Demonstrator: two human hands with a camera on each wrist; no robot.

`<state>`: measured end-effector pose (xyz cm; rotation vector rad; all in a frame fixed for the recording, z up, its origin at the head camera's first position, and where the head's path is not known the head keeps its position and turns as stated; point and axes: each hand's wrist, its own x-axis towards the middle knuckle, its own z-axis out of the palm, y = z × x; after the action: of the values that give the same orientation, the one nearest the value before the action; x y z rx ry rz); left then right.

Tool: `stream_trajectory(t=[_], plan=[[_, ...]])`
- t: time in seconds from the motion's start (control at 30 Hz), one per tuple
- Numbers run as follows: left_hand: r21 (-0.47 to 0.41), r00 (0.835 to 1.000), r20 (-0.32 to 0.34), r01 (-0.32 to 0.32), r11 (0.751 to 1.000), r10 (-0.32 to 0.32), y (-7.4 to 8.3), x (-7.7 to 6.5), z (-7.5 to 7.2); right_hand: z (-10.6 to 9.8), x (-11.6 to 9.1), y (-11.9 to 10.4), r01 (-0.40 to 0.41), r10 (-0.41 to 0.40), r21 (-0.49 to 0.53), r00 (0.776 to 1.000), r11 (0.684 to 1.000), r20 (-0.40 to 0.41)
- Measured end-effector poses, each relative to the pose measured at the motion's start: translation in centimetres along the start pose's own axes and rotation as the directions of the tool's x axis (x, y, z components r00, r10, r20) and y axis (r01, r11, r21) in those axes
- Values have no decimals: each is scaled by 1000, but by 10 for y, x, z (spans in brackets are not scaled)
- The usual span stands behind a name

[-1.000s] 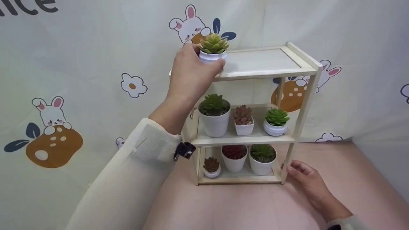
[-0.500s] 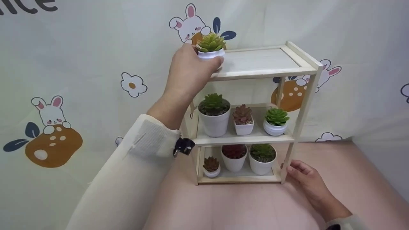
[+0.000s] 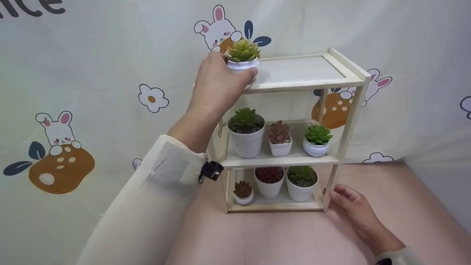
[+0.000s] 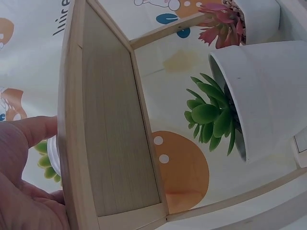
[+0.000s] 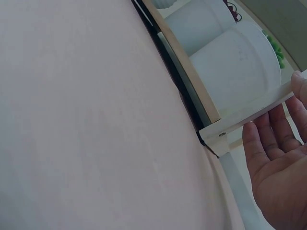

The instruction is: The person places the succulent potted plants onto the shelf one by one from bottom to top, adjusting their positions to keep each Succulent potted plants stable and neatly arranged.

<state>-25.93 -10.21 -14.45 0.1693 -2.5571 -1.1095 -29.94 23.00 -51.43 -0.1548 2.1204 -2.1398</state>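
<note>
At the left end of the top board of a small wooden shelf (image 3: 290, 87), my left hand (image 3: 219, 82) grips a potted succulent (image 3: 243, 65) by its round white pot. The plant has yellow-green leaves and stands upright; the hand hides part of the pot. In the left wrist view the shelf's top board (image 4: 115, 120) covers most of that pot. My right hand (image 3: 355, 209) holds the shelf's right front post low down, with the thumb (image 5: 298, 85) on one side and fingertips on the other.
On the middle shelf stand a large green succulent (image 3: 246, 141), a reddish one (image 3: 280, 147) in a square pot and a small green one (image 3: 317, 147). The bottom shelf bears a small brown succulent (image 3: 243, 198), a dark red one (image 3: 270, 187) and a green one (image 3: 302, 189). A patterned cloth (image 3: 110, 66) hangs behind.
The left hand has shifted slightly left with the potted succulent along the top board, then stayed almost still. The right hand has kept its place on the post.
</note>
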Motion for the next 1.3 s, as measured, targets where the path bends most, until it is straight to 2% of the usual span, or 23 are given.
stream_trajectory(t=[0.37,0.6,0.77,0.9,1.07,1.3], plan=[[-19,997,-78,-30,999,29,-6,-11,3,0,-1,0,10,-10,-16,1000,1000,17],[-59,985,-140,-114,992,105,-17,-27,5,0,-1,-1,6,-6,8,1000,1000,12],[-67,959,-210,-209,976,191,-30,-40,7,0,-1,-1,11,-11,19,1000,1000,17],[-40,925,-268,-290,956,269,-40,-50,11,-1,-1,0,3,-4,8,1000,1000,11],[4,884,-324,-355,935,337,-54,-61,15,-2,-2,0,8,-8,-13,1000,1000,2],[-39,871,-342,-389,920,354,-78,-77,23,0,-2,0,19,-19,-9,1000,1000,7]])
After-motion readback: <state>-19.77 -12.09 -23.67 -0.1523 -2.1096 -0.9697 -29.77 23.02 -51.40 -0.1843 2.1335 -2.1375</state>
